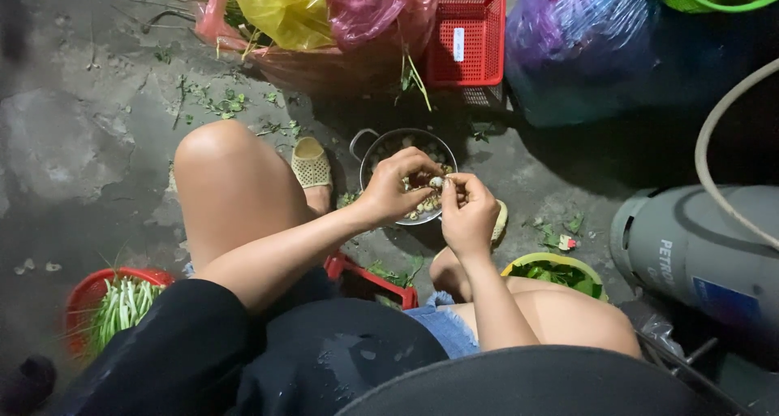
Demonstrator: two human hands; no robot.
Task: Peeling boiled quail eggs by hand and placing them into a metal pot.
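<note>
Both hands meet above the metal pot (369, 152) on the floor: left hand (398, 187) curled, right hand (468, 213) bent, their grips pinching one small pale bulb (436, 181). The pot holds peeled bulbs; a red basket (81, 298) holds green stalks.

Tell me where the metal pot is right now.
In the head view, the metal pot sits on the ground at centre, just beyond both hands, in front of the red basket.

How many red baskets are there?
3. One red basket stands at the top by the bags, one at lower left holds green stalks, and one peeks out between the legs. More may be hidden.
</note>
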